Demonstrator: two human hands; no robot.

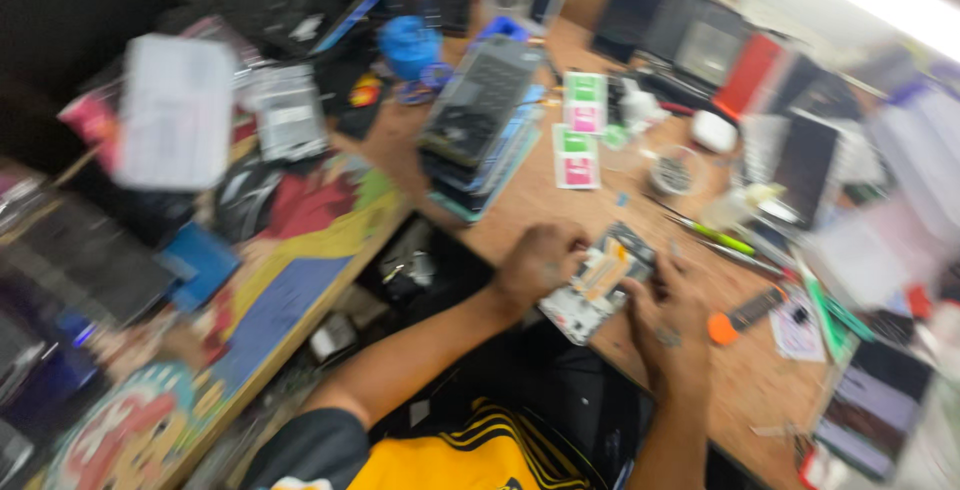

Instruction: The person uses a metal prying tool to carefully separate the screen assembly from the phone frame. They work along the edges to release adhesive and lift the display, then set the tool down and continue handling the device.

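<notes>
The picture is blurred by motion. An opened phone (600, 280) with its inner parts showing lies at the near edge of a wooden workbench (530, 210). My left hand (538, 262) grips its left side, fingers curled over the edge. My right hand (668, 320) holds its right side, fingers bent against the frame. Whether a small tool is in either hand cannot be told.
A stack of flat phone parts (482, 120) stands behind the phone. Two pink-and-green packets (578, 130), a green-handled tool (715, 237), an orange-tipped tool (730, 322) and a small round dish (675, 172) lie around. Boxes and screens crowd the right and left sides.
</notes>
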